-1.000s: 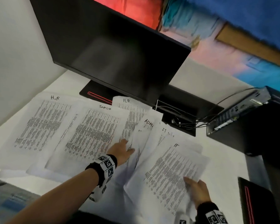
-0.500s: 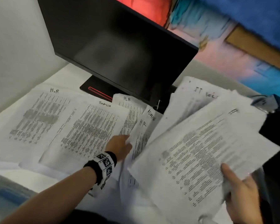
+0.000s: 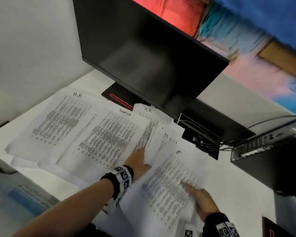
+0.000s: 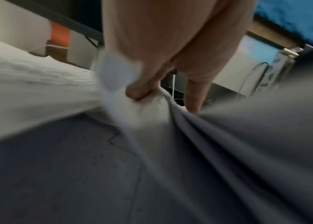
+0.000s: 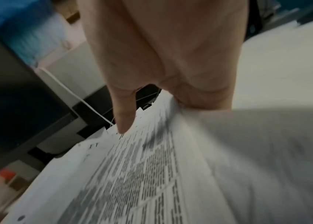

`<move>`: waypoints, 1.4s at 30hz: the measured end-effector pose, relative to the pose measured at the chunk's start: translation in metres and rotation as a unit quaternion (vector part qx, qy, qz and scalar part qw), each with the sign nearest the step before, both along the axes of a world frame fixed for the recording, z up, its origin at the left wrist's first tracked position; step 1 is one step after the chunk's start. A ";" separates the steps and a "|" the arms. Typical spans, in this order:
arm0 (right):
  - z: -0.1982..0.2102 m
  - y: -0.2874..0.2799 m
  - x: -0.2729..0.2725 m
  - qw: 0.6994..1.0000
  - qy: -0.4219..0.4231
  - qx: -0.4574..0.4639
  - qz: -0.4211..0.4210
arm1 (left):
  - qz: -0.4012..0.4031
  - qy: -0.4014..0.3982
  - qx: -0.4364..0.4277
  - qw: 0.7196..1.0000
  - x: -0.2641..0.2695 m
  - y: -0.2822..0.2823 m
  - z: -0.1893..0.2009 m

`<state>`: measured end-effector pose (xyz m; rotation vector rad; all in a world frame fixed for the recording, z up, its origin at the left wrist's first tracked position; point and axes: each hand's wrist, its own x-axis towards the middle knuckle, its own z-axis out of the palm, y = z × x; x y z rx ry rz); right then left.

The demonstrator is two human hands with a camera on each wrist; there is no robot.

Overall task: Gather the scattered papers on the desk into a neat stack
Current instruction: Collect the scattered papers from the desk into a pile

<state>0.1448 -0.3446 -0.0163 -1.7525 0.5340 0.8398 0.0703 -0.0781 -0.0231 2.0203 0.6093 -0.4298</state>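
Printed papers lie fanned over the white desk [image 3: 237,194]. An "H.R." sheet [image 3: 58,120] is at the far left, a "Task list" sheet [image 3: 108,137] beside it, another "H.R." sheet [image 3: 149,113] by the monitor. My right hand [image 3: 202,204] pinches the lower right of the "IT" bundle [image 3: 171,182], with its thumb [image 5: 122,121] on the top printed sheet [image 5: 142,174] and the fingers underneath. My left hand [image 3: 138,161] sits between the Task list sheet and the bundle. Its thumb [image 4: 138,91] and curled fingers grip a white sheet [image 4: 113,72]; the bundle hides its fingertips in the head view.
A black monitor [image 3: 152,57] on a red-striped base [image 3: 116,98] stands behind the papers. Cables [image 3: 205,141] and a small computer box [image 3: 263,142] sit on a dark unit [image 3: 280,177] at the right. A blue item [image 3: 24,197] lies at the lower left.
My right hand raised the IT bundle off the desk, then brought it back down and leftward onto the middle sheets. My left hand stayed by the middle sheets, now partly under the bundle.
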 end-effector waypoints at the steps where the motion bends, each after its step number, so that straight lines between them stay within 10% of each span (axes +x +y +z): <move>1: 0.005 0.004 -0.002 1.000 0.010 0.008 0.024 | -0.005 0.001 -0.023 1.000 -0.001 0.000 -0.002; 5: -0.003 0.014 0.002 0.999 -0.029 -0.021 0.029 | -0.063 -0.034 -0.075 0.995 -0.004 0.006 0.014; 11: -0.012 0.025 0.010 0.996 -0.088 0.014 0.019 | 0.173 -0.089 0.083 0.977 -0.026 0.117 0.047; 15: -0.017 0.031 0.012 0.992 -0.088 0.003 0.088 | 0.299 0.032 0.290 0.909 -0.075 0.211 0.042; 19: -0.018 0.038 0.010 0.985 -0.135 -0.038 0.105 | 0.353 0.187 0.294 0.869 -0.121 0.262 0.016; 30: -0.013 0.081 -0.001 0.992 -0.056 0.055 0.102 | 0.178 0.062 0.105 0.977 -0.075 0.223 -0.003; 34: -0.019 0.082 -0.005 0.996 -0.052 0.004 0.067 | 0.153 0.043 0.108 0.981 -0.064 0.207 0.005; 42: -0.020 0.073 -0.005 0.994 -0.085 -0.040 0.047 | 0.131 -0.212 0.251 0.936 -0.101 0.235 0.147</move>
